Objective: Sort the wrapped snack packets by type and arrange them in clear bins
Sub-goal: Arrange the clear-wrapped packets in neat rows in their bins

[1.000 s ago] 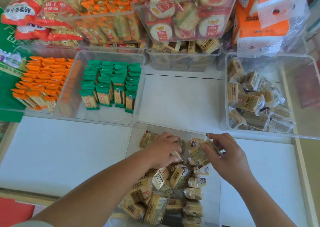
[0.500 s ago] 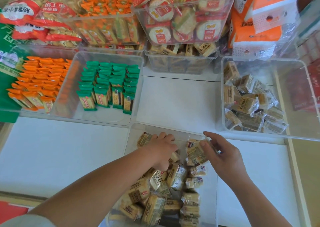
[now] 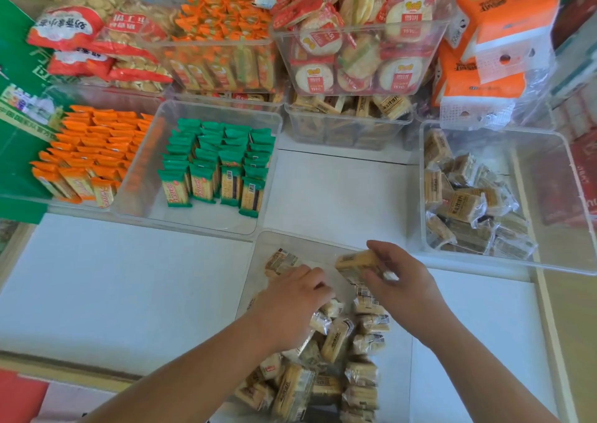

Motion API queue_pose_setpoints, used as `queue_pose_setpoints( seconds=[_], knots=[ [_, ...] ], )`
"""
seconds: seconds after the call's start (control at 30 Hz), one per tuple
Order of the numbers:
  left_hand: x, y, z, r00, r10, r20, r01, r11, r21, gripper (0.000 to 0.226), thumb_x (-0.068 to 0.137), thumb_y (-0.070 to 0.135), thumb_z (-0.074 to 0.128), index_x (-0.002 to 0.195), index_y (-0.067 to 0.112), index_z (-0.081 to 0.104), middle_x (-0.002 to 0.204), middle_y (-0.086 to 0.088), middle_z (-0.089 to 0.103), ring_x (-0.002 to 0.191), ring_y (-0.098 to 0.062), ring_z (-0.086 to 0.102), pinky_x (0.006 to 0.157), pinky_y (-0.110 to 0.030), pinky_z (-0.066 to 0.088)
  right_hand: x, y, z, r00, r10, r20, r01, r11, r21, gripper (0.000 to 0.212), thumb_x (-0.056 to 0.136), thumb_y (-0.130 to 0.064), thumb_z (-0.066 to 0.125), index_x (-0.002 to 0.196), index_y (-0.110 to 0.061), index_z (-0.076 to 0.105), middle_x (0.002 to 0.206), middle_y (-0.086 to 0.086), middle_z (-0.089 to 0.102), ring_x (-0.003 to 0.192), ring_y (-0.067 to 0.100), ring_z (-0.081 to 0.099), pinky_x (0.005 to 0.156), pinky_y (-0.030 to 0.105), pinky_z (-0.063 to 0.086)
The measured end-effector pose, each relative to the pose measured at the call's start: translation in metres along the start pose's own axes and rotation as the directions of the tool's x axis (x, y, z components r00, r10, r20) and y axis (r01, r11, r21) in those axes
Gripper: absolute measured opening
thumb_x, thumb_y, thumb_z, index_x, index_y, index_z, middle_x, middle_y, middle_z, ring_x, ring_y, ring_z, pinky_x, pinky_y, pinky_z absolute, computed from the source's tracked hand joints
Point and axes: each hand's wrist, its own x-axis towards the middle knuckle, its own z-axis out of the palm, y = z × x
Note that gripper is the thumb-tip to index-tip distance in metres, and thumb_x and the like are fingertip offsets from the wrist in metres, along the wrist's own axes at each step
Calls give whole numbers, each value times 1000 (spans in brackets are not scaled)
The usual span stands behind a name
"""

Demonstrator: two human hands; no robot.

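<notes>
**Tan packet held over the near bin, waiting for its place**

The right hand (image 3: 403, 287) pinched one tan rectangular biscuit packet in clear film (image 3: 353, 262) between thumb and fingertips, holding it just above the far end of the shallow clear plastic near bin (image 3: 255, 277). The left hand (image 3: 290, 300) lay knuckles-up inside the near bin, just left of the held packet. Its fingers were bent down onto the loose tan packets (image 3: 336, 338) heaped there. Whether they gripped one or only steadied the heap could not be told.

The step in hand looked like lining tan packets up at the near bin's far end. To do it well, the held packet should probably go down on edge, snug against the far wall, label facing the same way as its neighbours. The left hand would best brace the row so the slippery film did not let it topple. Pinching the body rather than the crimped end would give better control.

Little writing was legible. The tan packets carried barcodes and dark vertical characters too small to read. Beyond the near bin, the round cracker packets with red labels (image 3: 355, 51) showed what looked like "151". Beyond it to the left stood green-ended packets in neat rows (image 3: 219, 167), their print unreadable. Beyond it to the right, a second clear bin (image 3: 542, 151) held more tan packets.
</notes>
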Motion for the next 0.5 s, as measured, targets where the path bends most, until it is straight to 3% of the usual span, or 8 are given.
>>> queue_pose_setpoints(
  seconds=[0.07,0.1,0.23,0.37,0.5],
  knots=[
    [-9,0,4,999,-7,-54,7,1000,3,65,78,11,67,139,26,49,136,6,44,124,-16,37,113,-34,34,8,-5,15,998,-54,37,58,988,-141,41,88,-24,79,124,-32,62,111,-19,66,101,-4,62,79,2,43],
    [-12,0,6,998,-15,-68,14,1000,-7,67,78,14,69,140,27,48,136,6,44,125,-15,37,113,-34,34,12,-5,24,994,-88,64,101,968,-230,40,86,-27,80,123,-28,63,108,-15,67,99,2,63,79,4,44],
    [-9,-8,14,991,-24,-131,20,999,-34,71,71,19,79,137,27,54,124,8,57,115,-14,43,105,-33,41,32,9,58,974,-171,148,224,820,-527,34,89,-24,75,121,-20,65,110,-1,72,99,23,68,84,37,56],
    [2,-14,19,993,-53,-104,50,998,-35,66,78,29,80,139,26,55,129,8,58,119,-15,42,107,-34,36,38,21,60,984,-121,133,169,873,-457,32,92,-14,72,124,-16,70,121,1,71,109,22,68,96,33,53],
    [15,-14,22,994,-88,-63,87,996,-19,66,86,39,77,146,32,51,137,6,47,130,-18,33,114,-39,30,16,34,43,978,-207,0,193,912,-361,33,91,-4,66,120,-17,73,117,-3,72,106,16,68,89,22,49]
  ],
)
